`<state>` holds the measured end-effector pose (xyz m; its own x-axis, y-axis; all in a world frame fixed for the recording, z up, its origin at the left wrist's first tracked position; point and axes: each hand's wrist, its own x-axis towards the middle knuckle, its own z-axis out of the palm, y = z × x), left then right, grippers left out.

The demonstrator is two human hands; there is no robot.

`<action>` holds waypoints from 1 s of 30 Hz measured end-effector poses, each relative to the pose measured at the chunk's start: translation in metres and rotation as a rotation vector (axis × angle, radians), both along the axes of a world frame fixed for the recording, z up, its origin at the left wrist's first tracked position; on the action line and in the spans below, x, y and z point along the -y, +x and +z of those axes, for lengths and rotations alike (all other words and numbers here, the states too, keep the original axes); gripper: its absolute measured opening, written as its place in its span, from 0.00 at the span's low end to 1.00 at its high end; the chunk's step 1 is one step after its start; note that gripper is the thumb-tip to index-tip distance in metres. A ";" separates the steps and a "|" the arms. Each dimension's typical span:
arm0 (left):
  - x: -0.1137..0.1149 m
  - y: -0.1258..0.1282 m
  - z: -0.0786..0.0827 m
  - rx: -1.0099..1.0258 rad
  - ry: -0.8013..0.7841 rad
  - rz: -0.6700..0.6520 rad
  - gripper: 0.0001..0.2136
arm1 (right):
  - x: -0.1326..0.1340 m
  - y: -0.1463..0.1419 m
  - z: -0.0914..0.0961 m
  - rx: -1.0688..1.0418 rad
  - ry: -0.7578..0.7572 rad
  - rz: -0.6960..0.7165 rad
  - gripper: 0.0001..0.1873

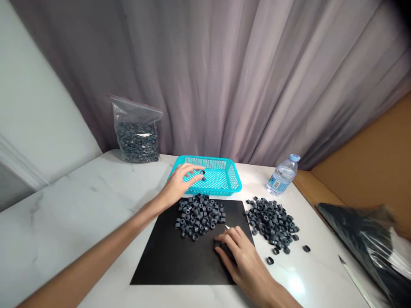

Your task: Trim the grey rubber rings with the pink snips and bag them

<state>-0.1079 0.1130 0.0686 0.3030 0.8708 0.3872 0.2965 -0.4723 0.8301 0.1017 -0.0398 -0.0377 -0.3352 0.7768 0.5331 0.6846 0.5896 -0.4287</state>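
Early stage, by my read: basket [236, 187] under the left hand [184, 182] shows only a couple of small parts, while a heap [201, 216] nearer than that hand and a second heap [272, 222] right of the right hand [239, 254] remain. Left hand's fingers are parted, a ring [202, 172] at the gap; I can't tell if they touch it. Right hand's thumb and index pinch a dark piece [218, 244] over the mat [180, 263]. Ring looks squat, no clear long axis; opening's direction too small to tell. Dark piece's axis hidden.
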 end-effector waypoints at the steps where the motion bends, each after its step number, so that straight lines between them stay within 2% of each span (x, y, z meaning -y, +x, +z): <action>1: -0.009 0.003 0.008 -0.029 0.032 -0.018 0.14 | 0.000 0.000 0.001 -0.005 -0.014 0.001 0.09; 3: -0.012 0.009 0.017 -0.087 0.076 -0.071 0.14 | 0.000 0.001 0.001 -0.026 -0.039 0.005 0.11; 6: 0.018 0.017 0.013 -0.160 0.086 -0.171 0.10 | -0.001 0.003 0.001 -0.123 -0.042 0.021 0.14; 8: 0.051 0.019 0.002 -0.198 0.045 -0.218 0.10 | -0.001 0.004 0.002 -0.232 -0.041 0.040 0.16; 10: 0.081 0.017 -0.014 -0.228 -0.097 -0.240 0.12 | 0.000 0.004 0.003 -0.342 -0.049 0.054 0.16; 13: 0.108 0.013 -0.037 -0.147 -0.307 -0.237 0.15 | 0.002 0.004 0.004 -0.442 -0.074 0.062 0.15; 16: 0.117 0.013 -0.054 0.015 -0.428 -0.223 0.13 | 0.004 0.003 0.001 -0.521 -0.105 0.036 0.11; 18: 0.118 0.015 -0.059 0.108 -0.480 -0.222 0.11 | 0.006 0.002 -0.001 -0.566 -0.116 0.020 0.10; 22: 0.119 0.017 -0.057 0.232 -0.593 -0.217 0.08 | 0.008 0.002 0.002 -0.528 -0.070 0.046 0.07; 26: 0.118 0.015 -0.054 0.304 -0.689 -0.194 0.08 | 0.010 0.003 0.006 -0.455 -0.017 0.055 0.10; 30: 0.119 0.014 -0.052 0.341 -0.752 -0.191 0.10 | 0.013 0.003 0.007 -0.425 -0.023 0.029 0.09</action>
<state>-0.0936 -0.0059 0.0168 0.4430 0.8788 -0.1774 -0.0555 0.2244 0.9729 0.1046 -0.0523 -0.0303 -0.1115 0.7835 0.6113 0.4270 0.5933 -0.6824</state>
